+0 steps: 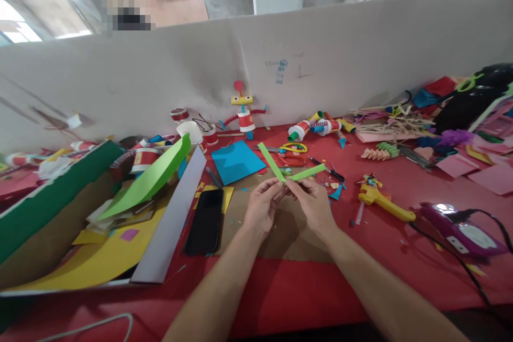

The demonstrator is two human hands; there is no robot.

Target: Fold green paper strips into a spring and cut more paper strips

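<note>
Two light green paper strips [306,172] meet in a V at my fingertips, one slanting up to the left, the other out to the right. My left hand [262,204] pinches the strips where they join. Close against it, my right hand [311,200] grips the same joint from the other side. Both hands are above a brown cardboard sheet [296,238] on the red table. Just behind them lie yellow-handled scissors [294,148] and a blue paper square [237,162]. Whether the strips are glued at the joint is hidden by my fingers.
A black phone [205,220] lies left of the cardboard, beside an open box [168,224] of coloured paper. To the right are a yellow glue gun [385,204] with a cord and a purple power strip [465,232]. A paper-cup robot figure [246,117] stands by the wall.
</note>
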